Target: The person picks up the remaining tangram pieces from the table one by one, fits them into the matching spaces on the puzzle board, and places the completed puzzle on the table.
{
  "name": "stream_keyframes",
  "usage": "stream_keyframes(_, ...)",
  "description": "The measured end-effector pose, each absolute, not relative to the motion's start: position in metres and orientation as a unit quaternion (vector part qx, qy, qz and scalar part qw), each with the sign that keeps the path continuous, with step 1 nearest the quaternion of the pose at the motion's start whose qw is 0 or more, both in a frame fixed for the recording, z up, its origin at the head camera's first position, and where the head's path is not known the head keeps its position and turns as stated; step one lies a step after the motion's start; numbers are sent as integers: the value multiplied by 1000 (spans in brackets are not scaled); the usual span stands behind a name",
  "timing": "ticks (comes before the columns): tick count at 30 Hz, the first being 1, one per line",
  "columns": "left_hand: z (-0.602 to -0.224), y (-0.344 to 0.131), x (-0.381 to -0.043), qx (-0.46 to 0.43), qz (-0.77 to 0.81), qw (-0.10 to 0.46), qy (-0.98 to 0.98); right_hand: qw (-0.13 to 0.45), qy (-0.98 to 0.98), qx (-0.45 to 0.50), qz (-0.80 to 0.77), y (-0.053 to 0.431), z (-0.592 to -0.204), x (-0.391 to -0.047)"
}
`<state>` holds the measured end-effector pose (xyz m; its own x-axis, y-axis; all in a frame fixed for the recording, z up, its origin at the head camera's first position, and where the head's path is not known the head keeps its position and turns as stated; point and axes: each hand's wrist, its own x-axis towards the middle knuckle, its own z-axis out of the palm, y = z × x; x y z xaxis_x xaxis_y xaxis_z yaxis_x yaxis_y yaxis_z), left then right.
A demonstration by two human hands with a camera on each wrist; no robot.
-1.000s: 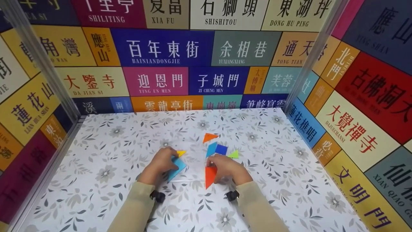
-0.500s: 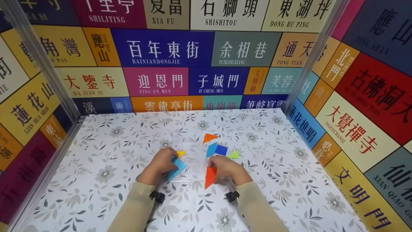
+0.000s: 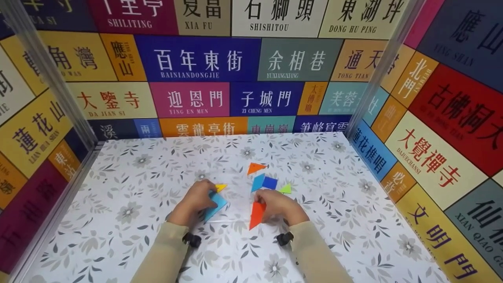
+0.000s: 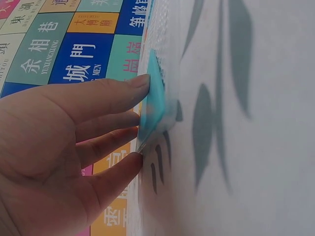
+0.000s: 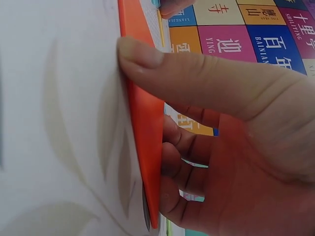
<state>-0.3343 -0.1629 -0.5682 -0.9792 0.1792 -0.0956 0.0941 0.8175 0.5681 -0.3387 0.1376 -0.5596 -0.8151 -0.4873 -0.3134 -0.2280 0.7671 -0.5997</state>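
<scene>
My right hand (image 3: 276, 205) pinches a red-orange tangram triangle (image 3: 256, 215) with thumb and fingers. In the right wrist view, the triangle (image 5: 145, 113) stands on edge to the camera, thumb on one face and curled fingertips on the other. My left hand (image 3: 196, 200) rests at the left side of a clear shallow tray (image 3: 235, 210). Its thumb touches a light blue triangle (image 3: 216, 205) in the tray, and its fairly straight fingers reach the tray's edge in the left wrist view. A yellow triangle (image 3: 221, 187) shows just beyond the left fingers, partly hidden.
Beyond my right hand lie an orange triangle (image 3: 256, 168), a blue parallelogram (image 3: 258, 182), a dark blue square (image 3: 270, 183) and a green triangle (image 3: 286, 189). The floral-patterned tabletop (image 3: 129, 177) is enclosed by walls (image 3: 196, 59) of coloured name panels.
The red-orange triangle has turned slightly in my right hand, its upper edge now slanting to the right. My left hand and the other pieces stay where they were.
</scene>
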Motion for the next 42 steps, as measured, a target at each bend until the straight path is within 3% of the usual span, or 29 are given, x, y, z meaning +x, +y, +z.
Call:
stream_keyframes(15,-572,-166,-332,107,296,37,949,227,909,-185,-298,147,-561,-346)
stream_keyframes(42,-569,-164,-335,78,288,69,952,226,889,-201,-344,160,-561,-352)
